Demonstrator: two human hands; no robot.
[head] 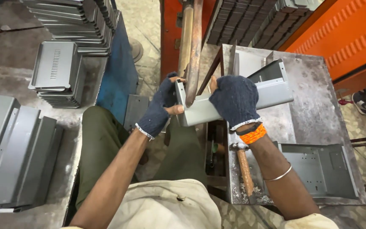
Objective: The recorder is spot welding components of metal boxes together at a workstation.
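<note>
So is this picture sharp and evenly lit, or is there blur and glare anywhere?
Head view: mostly sharp on both gloved hands, left hand and right hand, gripping the grey metal bracket; soft, even light with faint sheen on the bracket; wide-lens bending shows at the edges; the worktable looks dull, without glare.

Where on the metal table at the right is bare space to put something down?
The metal table is bare along its far right side, between the folded grey panel in both hands and the flat panel. The near left edge is crowded: a hammer lies there under the right hand.
</note>
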